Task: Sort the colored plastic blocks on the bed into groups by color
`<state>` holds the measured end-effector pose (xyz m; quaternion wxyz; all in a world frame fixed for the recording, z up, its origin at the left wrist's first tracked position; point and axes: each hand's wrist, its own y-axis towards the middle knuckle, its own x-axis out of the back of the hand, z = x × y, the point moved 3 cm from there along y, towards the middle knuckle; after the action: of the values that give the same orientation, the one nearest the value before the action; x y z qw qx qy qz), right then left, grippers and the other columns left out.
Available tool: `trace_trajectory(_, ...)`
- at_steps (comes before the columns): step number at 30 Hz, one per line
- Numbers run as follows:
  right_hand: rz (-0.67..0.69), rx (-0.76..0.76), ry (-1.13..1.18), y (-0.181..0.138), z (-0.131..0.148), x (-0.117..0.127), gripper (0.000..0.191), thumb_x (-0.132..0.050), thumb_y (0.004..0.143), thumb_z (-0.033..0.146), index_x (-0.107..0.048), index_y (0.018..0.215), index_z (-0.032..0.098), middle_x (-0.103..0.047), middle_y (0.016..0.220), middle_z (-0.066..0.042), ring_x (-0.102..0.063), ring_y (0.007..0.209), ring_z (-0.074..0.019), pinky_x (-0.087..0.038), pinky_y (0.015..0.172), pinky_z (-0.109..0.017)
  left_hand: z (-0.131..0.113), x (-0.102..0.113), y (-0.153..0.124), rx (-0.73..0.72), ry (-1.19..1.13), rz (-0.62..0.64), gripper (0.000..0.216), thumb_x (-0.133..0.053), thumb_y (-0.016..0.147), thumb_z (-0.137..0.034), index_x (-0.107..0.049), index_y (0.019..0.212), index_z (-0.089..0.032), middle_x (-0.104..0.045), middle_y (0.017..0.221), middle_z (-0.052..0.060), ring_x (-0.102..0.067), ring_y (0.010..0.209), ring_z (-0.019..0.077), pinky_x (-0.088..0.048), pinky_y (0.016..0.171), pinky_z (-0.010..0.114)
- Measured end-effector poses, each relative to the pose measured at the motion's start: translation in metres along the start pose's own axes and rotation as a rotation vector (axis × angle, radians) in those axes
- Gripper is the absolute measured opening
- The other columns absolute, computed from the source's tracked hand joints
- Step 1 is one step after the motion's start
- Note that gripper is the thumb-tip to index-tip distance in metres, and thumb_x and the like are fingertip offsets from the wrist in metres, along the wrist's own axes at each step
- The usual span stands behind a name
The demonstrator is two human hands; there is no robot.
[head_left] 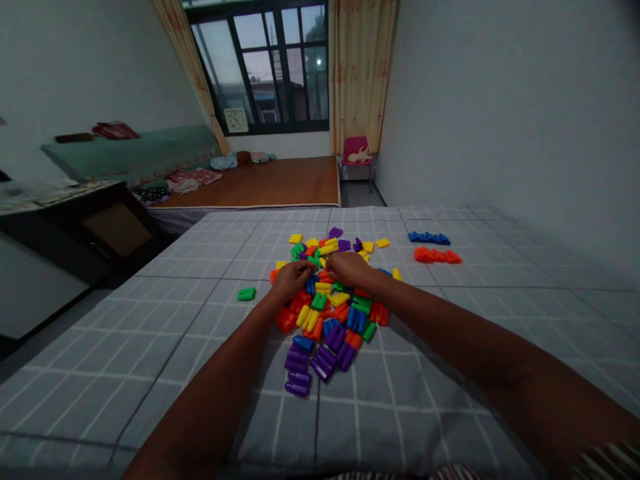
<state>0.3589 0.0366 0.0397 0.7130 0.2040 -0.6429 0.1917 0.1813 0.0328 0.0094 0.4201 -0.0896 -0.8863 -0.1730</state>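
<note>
A loose heap of bullet-shaped plastic building blocks (319,302) in yellow, green, orange, blue and purple lies on the checked bed sheet (200,360). My left hand (294,279) is at the heap's left side, its fingers pinched together near green blocks (314,260). Opposite it, my right hand (349,269) reaches in from the right with curled fingers, close to a yellow block (323,263). Whatever the fingertips hold is too small to make out. Purple blocks (299,373) lie at the heap's near end.
To the right lie a joined blue row (429,238) and a joined orange row (438,255) of blocks. One green block (246,294) sits apart on the left. Beyond the bed are a brown mat (280,183), a pink chair (356,150) and a dark cabinet (100,233).
</note>
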Motion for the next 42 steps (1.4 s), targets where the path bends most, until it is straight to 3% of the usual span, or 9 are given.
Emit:
trace_trajectory(5,0.005,0.028,0.011,0.001,0.000,0.002,0.031,-0.066,0.077,0.036,-0.067,0.103,0.020,-0.070,0.107,-0.010,-0.064,0.096,-0.0249,-0.047,0.071,-0.028,0.010,-0.003,0.005,-0.004,-0.035,-0.034,0.032,-0.046,0.084,-0.032,-0.072,0.099,-0.020,-0.075,0.097,0.004,-0.068,0.088,0.0200,-0.052,0.080,0.029)
trace_trajectory(12,0.069,0.086,0.094,-0.005,0.001,-0.003,0.037,-0.058,0.083,0.034,-0.064,0.118,0.023,-0.068,0.113,-0.010,-0.065,0.097,-0.0254,-0.047,0.071,-0.030,0.019,-0.005,0.008,0.036,-0.040,-0.051,0.033,-0.048,0.082,-0.038,-0.071,0.099,-0.022,-0.075,0.097,0.002,-0.069,0.088,0.0208,-0.052,0.080,0.029)
trace_trajectory(22,0.241,0.301,0.189,-0.005,0.001,0.008,0.043,-0.070,0.072,0.021,-0.067,0.115,0.022,-0.068,0.116,-0.008,-0.064,0.100,-0.0242,-0.047,0.075,-0.029,0.017,-0.003,0.007,0.073,-0.049,-0.062,0.034,-0.048,0.081,-0.041,-0.071,0.098,-0.022,-0.075,0.098,0.003,-0.068,0.090,0.0214,-0.052,0.080,0.029)
trace_trajectory(26,0.186,0.247,0.164,-0.001,0.001,0.002,0.049,-0.075,0.069,0.029,-0.064,0.115,0.017,-0.069,0.111,-0.011,-0.065,0.092,-0.0245,-0.045,0.068,-0.028,0.019,-0.003,0.006,0.083,-0.053,-0.062,0.036,-0.048,0.081,-0.042,-0.070,0.099,-0.022,-0.075,0.098,0.003,-0.068,0.091,0.0216,-0.052,0.080,0.029)
trace_trajectory(29,0.057,0.233,0.170,-0.006,-0.006,0.002,0.051,-0.075,0.069,0.042,-0.063,0.111,0.014,-0.069,0.104,-0.012,-0.064,0.088,-0.0248,-0.044,0.065,-0.029,0.020,-0.003,0.006,0.082,-0.078,-0.062,0.036,-0.048,0.080,-0.043,-0.070,0.099,-0.021,-0.075,0.098,0.003,-0.068,0.091,0.0219,-0.052,0.082,0.030)
trace_trajectory(32,-0.176,0.142,0.252,-0.024,-0.042,0.019,0.048,-0.070,0.076,0.047,-0.062,0.112,0.017,-0.070,0.100,-0.010,-0.065,0.086,-0.0218,-0.044,0.069,-0.028,0.021,-0.003,0.006,0.076,-0.084,-0.067,0.037,-0.049,0.079,-0.044,-0.071,0.098,-0.021,-0.075,0.096,0.004,-0.069,0.090,0.0223,-0.052,0.081,0.030)
trace_trajectory(36,-0.362,-0.190,0.361,-0.075,-0.152,0.052,0.037,-0.068,0.078,0.044,-0.065,0.106,0.019,-0.072,0.099,-0.007,-0.066,0.082,-0.0167,-0.046,0.071,-0.026,0.019,-0.002,0.006,0.064,-0.086,-0.065,0.037,-0.049,0.079,-0.044,-0.071,0.096,-0.021,-0.075,0.097,0.004,-0.068,0.091,0.0228,-0.052,0.082,0.031)
trace_trajectory(39,-0.340,-0.457,0.321,-0.117,-0.240,0.059,0.037,-0.069,0.076,0.037,-0.067,0.107,0.017,-0.071,0.106,-0.009,-0.067,0.086,-0.0182,-0.049,0.074,-0.027,0.019,-0.002,0.007,0.086,-0.088,-0.054,0.038,-0.049,0.079,-0.045,-0.071,0.097,-0.021,-0.075,0.098,0.004,-0.068,0.091,0.0232,-0.052,0.082,0.032)
trace_trajectory(42,-0.208,-0.522,0.211,-0.143,-0.287,0.047,0.034,-0.070,0.073,0.037,-0.071,0.102,0.020,-0.072,0.106,-0.007,-0.067,0.089,-0.0207,-0.049,0.077,-0.029,0.020,-0.003,0.008,0.092,-0.097,-0.043,0.038,-0.048,0.079,-0.046,-0.070,0.099,-0.021,-0.075,0.098,0.004,-0.068,0.092,0.0233,-0.051,0.083,0.032)
